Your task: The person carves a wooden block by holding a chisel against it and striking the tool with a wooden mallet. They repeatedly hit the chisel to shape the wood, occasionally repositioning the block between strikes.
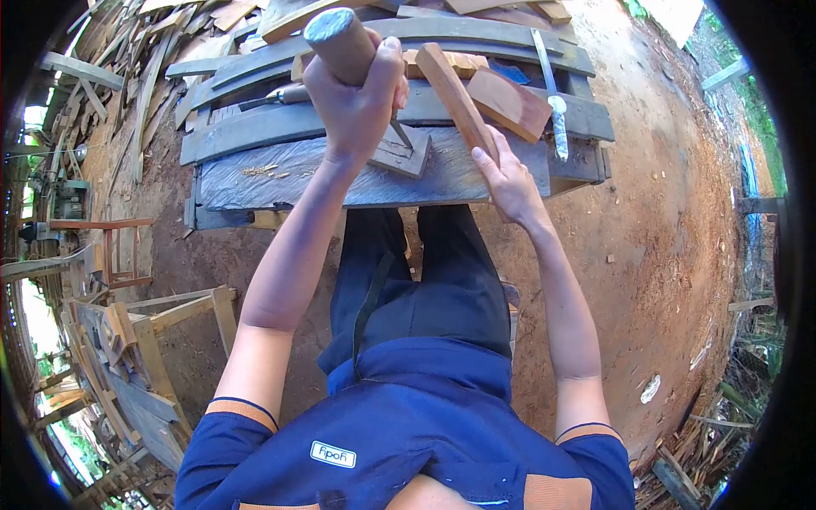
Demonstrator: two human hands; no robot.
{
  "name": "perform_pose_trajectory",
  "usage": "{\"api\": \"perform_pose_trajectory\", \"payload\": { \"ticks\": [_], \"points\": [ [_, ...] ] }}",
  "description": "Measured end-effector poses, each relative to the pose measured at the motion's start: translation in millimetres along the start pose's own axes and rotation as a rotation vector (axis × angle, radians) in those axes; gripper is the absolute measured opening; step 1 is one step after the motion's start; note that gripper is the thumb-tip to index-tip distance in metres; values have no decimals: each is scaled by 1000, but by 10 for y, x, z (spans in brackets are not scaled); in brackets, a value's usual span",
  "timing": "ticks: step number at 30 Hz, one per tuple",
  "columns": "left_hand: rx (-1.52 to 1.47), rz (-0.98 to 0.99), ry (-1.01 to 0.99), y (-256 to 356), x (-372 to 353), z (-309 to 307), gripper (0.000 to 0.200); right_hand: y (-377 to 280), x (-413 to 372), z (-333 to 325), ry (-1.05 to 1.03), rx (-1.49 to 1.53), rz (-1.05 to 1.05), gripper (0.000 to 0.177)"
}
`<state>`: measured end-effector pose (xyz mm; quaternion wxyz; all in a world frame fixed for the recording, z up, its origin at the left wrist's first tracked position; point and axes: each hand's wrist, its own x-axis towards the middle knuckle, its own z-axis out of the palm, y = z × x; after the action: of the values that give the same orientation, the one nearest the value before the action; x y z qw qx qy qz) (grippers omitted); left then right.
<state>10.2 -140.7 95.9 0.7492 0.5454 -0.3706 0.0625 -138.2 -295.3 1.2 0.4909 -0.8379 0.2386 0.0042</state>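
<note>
left hand (357,98) clenched round thick chisel handle (340,38), upright so the blade bears on the grey block (406,159) at the bench (280,178) edge | right hand (508,183) grasps the reddish stick (455,98) low (probably a striker)

Chisel (340,42) upright, blade on grey block (399,157); reddish batten (455,98) slanted.
</note>
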Motion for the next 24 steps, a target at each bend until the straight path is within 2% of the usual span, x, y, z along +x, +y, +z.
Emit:
{"api": "perform_pose_trajectory", "payload": {
  "ticks": [10,16,19,24],
  "points": [
    [-55,-17,34,5,-33,-6,5,12,29,-12,-7,25,-12,61],
    [-40,11,13,-30,-4,-35,6,-1,13,-22,-40,59,52,61],
    [-36,14,4,-30,7,-27,6,90,54,9,36,-14,-65,61],
    [-20,-40,57,14,-13,73,7,7,15,-13,2,70,2,60]
  ]
}}
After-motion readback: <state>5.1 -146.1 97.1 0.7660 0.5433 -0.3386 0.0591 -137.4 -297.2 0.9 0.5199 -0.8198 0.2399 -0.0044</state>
